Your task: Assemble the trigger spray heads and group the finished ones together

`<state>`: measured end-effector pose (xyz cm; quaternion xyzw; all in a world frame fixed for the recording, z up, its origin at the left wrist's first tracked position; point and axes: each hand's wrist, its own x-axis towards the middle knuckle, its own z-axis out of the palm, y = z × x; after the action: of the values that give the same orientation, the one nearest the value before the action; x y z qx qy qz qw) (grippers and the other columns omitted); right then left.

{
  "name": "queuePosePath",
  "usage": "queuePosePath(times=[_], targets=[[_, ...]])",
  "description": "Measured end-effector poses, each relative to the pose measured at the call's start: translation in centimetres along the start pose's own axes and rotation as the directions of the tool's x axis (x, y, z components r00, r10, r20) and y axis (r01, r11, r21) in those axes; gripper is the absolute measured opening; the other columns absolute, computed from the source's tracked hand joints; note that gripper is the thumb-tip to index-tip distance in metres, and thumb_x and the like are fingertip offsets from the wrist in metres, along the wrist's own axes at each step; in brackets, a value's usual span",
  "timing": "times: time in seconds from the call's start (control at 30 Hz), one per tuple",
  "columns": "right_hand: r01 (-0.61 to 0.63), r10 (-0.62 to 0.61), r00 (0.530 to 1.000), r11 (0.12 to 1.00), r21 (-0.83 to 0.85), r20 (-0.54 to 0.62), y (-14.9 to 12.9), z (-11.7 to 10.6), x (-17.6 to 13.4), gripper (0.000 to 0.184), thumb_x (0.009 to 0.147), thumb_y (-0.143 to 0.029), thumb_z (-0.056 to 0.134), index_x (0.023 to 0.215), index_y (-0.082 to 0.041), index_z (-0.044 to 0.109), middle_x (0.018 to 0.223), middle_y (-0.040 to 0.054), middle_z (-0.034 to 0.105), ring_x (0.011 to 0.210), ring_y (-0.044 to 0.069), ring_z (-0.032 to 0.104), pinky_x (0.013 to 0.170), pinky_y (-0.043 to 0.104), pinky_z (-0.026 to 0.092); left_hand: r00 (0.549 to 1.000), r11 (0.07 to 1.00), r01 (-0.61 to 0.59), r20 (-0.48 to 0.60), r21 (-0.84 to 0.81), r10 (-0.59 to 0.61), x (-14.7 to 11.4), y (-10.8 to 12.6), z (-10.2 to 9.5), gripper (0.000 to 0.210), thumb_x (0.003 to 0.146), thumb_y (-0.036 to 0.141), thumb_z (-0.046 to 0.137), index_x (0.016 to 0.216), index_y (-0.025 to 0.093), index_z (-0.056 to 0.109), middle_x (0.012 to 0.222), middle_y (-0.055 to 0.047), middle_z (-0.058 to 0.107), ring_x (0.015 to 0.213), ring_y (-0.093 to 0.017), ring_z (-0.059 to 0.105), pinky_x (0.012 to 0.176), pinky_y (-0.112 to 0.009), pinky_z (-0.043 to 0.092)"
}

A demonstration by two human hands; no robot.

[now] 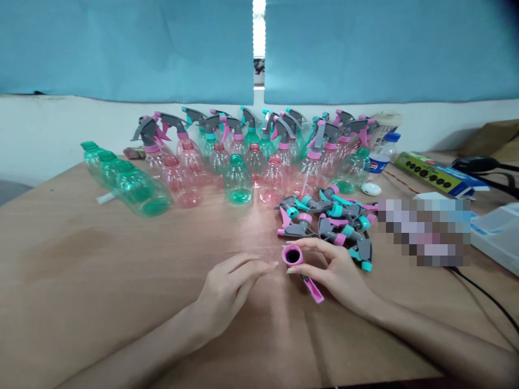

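A pink-collared plastic spray head (292,255) with a dark round opening sits in a person's right hand (338,270) above a brown wood-grain bench (81,324), its collar pinched between the thumb on the near side and the fingers on the far side. The opening faces up and toward the viewer, while the slim pink trigger (314,290) slants away toward the near right; the rest of the body is largely hidden below the collar. The left hand (225,292) is just to the left, its fingers gathered and pointing right at the collar, a small gap short of touching it; whether they pinch anything tiny, one cannot tell. The right hand is also the nearer to a loose pile of grey, pink and turquoise plastic spray heads (298,230), lying just beyond its fingers. Farther off, a clear green plastic bottle (238,186) and a clear pink plastic bottle (272,183) stand uncapped, well apart from both hands, at the front of a crowded group.
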<state>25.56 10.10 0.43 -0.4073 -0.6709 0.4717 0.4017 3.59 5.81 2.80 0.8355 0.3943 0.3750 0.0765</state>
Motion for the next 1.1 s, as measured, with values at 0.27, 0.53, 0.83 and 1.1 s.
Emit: queuePosePath(times=[0.27,0.53,0.83,1.1], targets=[[0.026,-0.026,1.000,0.999,-0.043,-0.012,-0.6,0.1,0.1,0.029,0.070,-0.032,0.077,0.096,-0.024,0.069,0.104,0.0051,0.070,0.099,0.025,0.066,0.088,0.040,0.053,0.962,0.961,0.270,-0.022,-0.058,-0.272,0.3,-0.6,0.1,0.020,0.094,0.022,0.045,0.094,0.018,0.065,0.084,-0.002,0.072,0.070,-0.013,0.067,0.057,-0.019,0.050],[0.078,-0.072,0.996,0.991,-0.107,0.058,-0.8,0.7,-0.7,0.028,0.071,-0.030,0.077,0.098,-0.029,0.068,0.099,-0.0014,0.071,0.095,0.020,0.066,0.087,0.038,0.051,0.992,0.999,0.015,-0.124,-0.040,-0.020,0.3,-0.4,0.1,0.016,0.092,0.016,0.051,0.090,0.018,0.066,0.082,-0.003,0.069,0.073,-0.012,0.065,0.062,-0.020,0.051],[0.150,-0.140,0.987,0.981,-0.127,0.085,-0.7,1.0,-0.8,0.029,0.070,-0.029,0.078,0.097,-0.028,0.069,0.097,-0.0005,0.072,0.091,0.019,0.065,0.082,0.035,0.049,0.984,0.980,0.175,-0.031,-0.094,-0.178,0.4,0.5,0.0,0.023,0.092,0.016,0.046,0.105,0.021,0.065,0.082,-0.002,0.069,0.064,-0.010,0.063,0.056,-0.018,0.050],[0.158,-0.143,0.983,0.978,-0.138,0.112,-0.8,1.0,-0.7,0.030,0.070,-0.032,0.078,0.098,-0.026,0.069,0.096,0.0019,0.072,0.089,0.022,0.066,0.078,0.036,0.051,0.921,0.869,0.370,0.009,-0.327,-0.388,0.8,1.0,0.2,0.015,0.086,0.025,0.060,0.097,0.021,0.069,0.080,-0.001,0.070,0.065,-0.012,0.064,0.056,-0.020,0.051]])
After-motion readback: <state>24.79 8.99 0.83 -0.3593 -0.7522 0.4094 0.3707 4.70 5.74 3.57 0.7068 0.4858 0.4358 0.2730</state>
